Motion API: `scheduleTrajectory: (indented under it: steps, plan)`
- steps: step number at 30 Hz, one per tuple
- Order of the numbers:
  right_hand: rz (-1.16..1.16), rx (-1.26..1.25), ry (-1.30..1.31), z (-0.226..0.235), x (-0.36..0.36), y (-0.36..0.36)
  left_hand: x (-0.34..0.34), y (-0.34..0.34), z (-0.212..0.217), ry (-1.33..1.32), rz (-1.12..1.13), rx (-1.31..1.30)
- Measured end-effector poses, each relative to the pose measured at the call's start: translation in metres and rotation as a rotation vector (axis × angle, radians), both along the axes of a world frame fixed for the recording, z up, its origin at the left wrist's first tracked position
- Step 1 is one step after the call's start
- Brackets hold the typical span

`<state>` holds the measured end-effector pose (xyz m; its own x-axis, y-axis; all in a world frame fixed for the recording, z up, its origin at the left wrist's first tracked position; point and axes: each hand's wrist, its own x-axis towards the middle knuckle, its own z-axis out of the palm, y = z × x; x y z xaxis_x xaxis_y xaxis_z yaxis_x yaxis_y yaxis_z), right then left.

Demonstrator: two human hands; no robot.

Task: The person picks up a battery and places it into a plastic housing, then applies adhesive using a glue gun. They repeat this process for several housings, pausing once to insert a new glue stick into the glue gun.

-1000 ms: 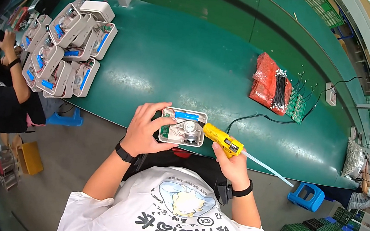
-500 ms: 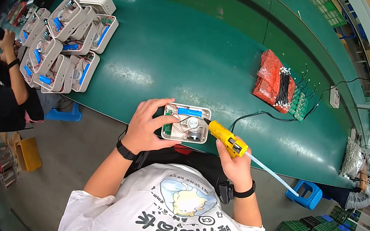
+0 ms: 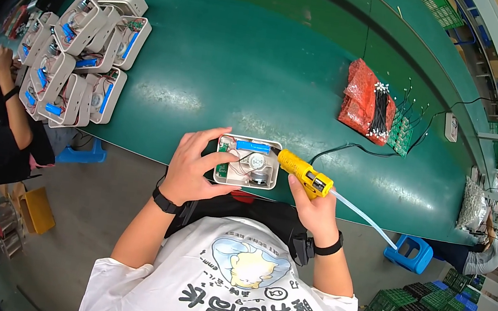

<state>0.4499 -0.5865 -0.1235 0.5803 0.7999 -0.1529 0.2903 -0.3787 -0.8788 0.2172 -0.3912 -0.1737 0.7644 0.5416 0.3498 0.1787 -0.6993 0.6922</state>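
Observation:
On the near edge of the bench lies an open white plastic housing (image 3: 245, 182), its inside facing up. A blue cylindrical battery (image 3: 252, 147) sits along its far wall, with a round speaker-like part (image 3: 256, 161), thin wires and a green circuit board (image 3: 222, 163) around it. My left hand (image 3: 194, 164) grips the housing from the left, one finger reaching in over the wires. In my right hand (image 3: 315, 211) is a yellow hot glue gun (image 3: 305, 173), a pale glue stick (image 3: 364, 217) trailing from its rear. Its dark nozzle points at the battery's right end; contact cannot be made out.
Similar open housings (image 3: 75, 32) are stacked at the far left. A red bubble-wrap bag (image 3: 358, 101), black wires (image 3: 381, 113) and green circuit boards (image 3: 401, 135) lie at the right. A black cable (image 3: 352, 146) crosses the bench. Another person (image 3: 2, 121) works at the left.
The glue gun's nozzle has shifted slightly away from me along the housing's right side, to the battery's end. The whole view has moved a little; both holds stay the same.

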Motion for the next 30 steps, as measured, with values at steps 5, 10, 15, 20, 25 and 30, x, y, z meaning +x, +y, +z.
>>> scheduleTrajectory:
  steps: [5, 10, 15, 20, 25, 30]
  plan:
    - [-0.055, -0.003, 0.017, 0.014, -0.007, -0.001, 0.0, 0.0, 0.003, -0.001, -0.004, 0.01]
    - [0.282, -0.022, -0.225, 0.024, -0.013, 0.019, 0.0, 0.002, 0.004, -0.012, -0.005, 0.01]
    - [0.315, 0.092, -0.215, 0.011, -0.024, 0.032, -0.002, 0.0, -0.001, -0.006, -0.009, 0.01]
    - [0.264, 0.077, -0.126, 0.01, -0.032, 0.03, -0.002, 0.001, -0.002, -0.028, -0.01, 0.022]
    - [0.222, -0.005, -0.143, 0.019, -0.028, 0.027, -0.003, -0.001, -0.003, -0.037, -0.011, 0.024]
    - [0.275, 0.065, -0.274, 0.016, -0.026, 0.036, 0.001, 0.003, -0.001, -0.045, -0.008, 0.013]
